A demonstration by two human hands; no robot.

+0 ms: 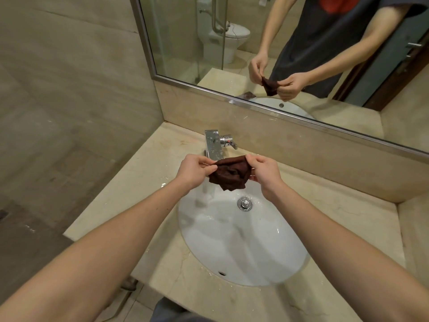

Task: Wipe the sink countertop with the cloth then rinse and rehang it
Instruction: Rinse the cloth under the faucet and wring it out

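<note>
While both arms reach in from the lower corners, the left hand (193, 169) and right hand (264, 171) each pinch an upper edge of the dark brown cloth (229, 173), each grip closed on it. It hangs bunched at frame centre, above the white sink (243, 240), just before the tap (214, 145). Water beads the beige bench (144, 168); the mirror (290, 43) fills the upper right.

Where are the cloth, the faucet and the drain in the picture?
cloth (228, 173), head view, middle of the bunched fabric.
faucet (214, 145), head view, top of the spout.
drain (244, 204), head view, metal stopper.
</note>
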